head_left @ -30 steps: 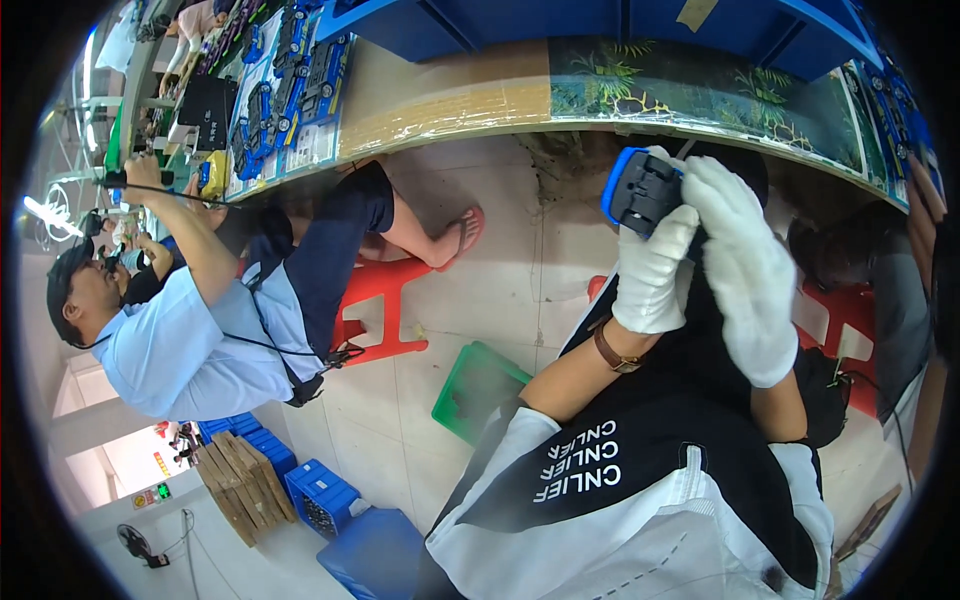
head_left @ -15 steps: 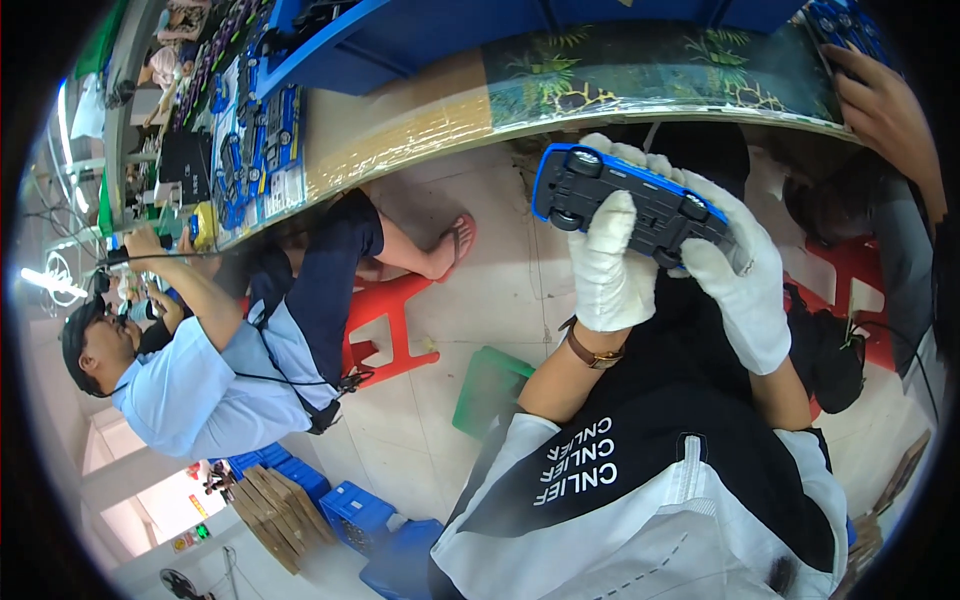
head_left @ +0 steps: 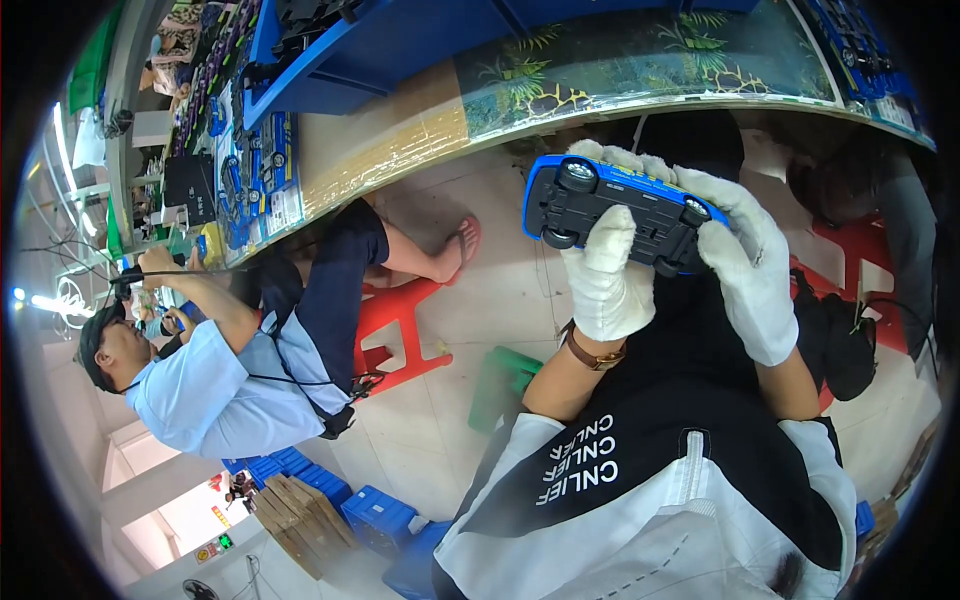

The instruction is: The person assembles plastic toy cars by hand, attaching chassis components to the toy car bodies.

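Observation:
A blue toy car (head_left: 628, 212) is held between both hands above my lap, its black underside and wheels facing me. My left hand (head_left: 612, 285), in a white glove, grips the car's left half; the thumb presses on the underside and the other fingers wrap behind. My right hand (head_left: 750, 260), gloved too, closes round the car's right end, with the thumb near a wheel and fingers along the far side. The car's roof is hidden from me.
Ahead runs a workbench (head_left: 640, 95) with a blue bin (head_left: 350, 80) on it. More blue toy cars (head_left: 278, 150) lie at the left. A co-worker (head_left: 210, 380) sits to the left on a red stool (head_left: 400, 335). Blue crates (head_left: 378, 515) stand behind on the floor.
The car has tilted slightly, so more of its far side shows between my hands. At the far right, another person's hand has left the bench edge.

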Action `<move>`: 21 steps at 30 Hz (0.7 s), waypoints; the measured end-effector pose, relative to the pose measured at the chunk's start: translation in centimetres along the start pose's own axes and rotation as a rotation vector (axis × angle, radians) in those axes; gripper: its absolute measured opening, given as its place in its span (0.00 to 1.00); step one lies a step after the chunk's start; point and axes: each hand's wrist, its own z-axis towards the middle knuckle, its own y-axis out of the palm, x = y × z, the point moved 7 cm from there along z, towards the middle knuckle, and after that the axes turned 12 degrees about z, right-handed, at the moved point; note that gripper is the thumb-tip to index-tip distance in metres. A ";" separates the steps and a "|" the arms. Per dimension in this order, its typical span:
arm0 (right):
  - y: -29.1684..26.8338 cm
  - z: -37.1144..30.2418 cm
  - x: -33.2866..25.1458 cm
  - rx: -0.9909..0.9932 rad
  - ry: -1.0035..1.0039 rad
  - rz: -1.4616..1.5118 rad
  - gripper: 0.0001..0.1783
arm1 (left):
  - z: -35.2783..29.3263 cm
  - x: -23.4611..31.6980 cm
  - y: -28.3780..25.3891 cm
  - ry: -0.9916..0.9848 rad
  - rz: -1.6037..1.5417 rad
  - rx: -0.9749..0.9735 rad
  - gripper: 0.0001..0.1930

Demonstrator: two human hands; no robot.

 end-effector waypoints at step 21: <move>1.4 1.5 2.8 -0.010 0.002 -0.104 0.33 | 0.2 1.2 -2.7 0.018 0.127 0.159 0.22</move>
